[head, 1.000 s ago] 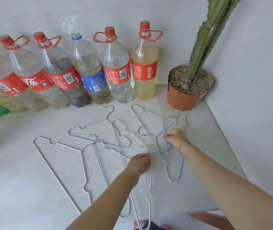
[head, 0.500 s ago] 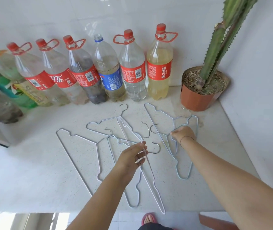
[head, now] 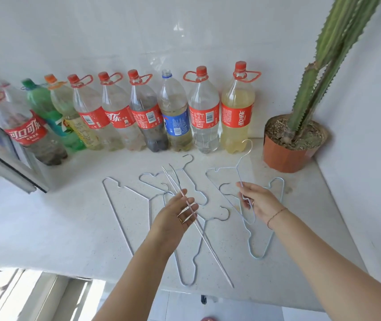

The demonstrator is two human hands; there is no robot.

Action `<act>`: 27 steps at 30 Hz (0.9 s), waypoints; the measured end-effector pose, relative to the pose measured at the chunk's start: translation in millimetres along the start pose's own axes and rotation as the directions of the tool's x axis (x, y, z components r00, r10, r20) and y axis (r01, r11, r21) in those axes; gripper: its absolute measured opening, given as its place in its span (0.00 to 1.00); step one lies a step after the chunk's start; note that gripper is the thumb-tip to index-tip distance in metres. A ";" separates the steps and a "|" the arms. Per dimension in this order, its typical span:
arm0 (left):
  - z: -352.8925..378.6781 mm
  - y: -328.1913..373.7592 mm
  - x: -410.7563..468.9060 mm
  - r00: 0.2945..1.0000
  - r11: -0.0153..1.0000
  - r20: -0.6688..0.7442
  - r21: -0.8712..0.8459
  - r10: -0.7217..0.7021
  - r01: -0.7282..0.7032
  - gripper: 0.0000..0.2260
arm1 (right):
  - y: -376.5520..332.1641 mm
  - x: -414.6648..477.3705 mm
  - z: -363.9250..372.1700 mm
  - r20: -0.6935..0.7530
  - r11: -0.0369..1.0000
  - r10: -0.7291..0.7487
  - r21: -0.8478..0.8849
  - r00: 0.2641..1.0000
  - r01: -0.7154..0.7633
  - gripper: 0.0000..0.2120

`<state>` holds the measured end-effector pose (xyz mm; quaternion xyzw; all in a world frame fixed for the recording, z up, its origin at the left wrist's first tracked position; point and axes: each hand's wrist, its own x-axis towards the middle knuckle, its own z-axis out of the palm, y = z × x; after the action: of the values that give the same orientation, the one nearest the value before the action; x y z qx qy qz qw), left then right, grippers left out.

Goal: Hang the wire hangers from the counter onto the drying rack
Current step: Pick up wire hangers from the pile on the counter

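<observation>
Hanger (head: 239, 174) — right hand (head: 260, 203) holds it.

Surface (head: 46, 223): row of bottles (head: 204, 112) along the back wall; potted cactus (head: 289, 147) at right end; wire hangers (head: 124, 212) spread in front.

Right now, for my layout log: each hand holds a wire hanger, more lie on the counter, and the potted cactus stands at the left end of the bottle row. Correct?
Not quite: the head view shows the potted cactus at the right end of the bottle row. Otherwise yes: left hand and right hand each hold a wire hanger, and more lie on the counter.
</observation>
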<state>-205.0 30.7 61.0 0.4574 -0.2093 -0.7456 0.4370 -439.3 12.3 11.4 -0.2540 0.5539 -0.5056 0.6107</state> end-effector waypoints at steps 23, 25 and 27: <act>-64.7 162.9 -311.6 0.660 0.698 -0.240 0.143 0.712 -0.702 0.15 | -121.0 -190.6 272.6 0.866 0.990 -0.048 -0.025 0.498 0.138 0.36; -72.4 174.5 -341.6 0.599 0.650 -0.272 0.166 0.753 -0.742 0.16 | -127.5 -211.7 302.1 0.909 0.993 -0.044 -0.006 0.414 0.120 0.38; -79.8 184.3 -368.5 0.548 0.610 -0.297 0.187 0.782 -0.770 0.18 | -133.5 -235.3 329.7 0.940 0.994 -0.035 -0.002 0.339 0.109 0.38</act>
<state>22.4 250.7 336.8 0.4500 -0.3209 -0.3782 0.7426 -147.0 93.5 311.2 -0.5417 0.1078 -0.2769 0.7863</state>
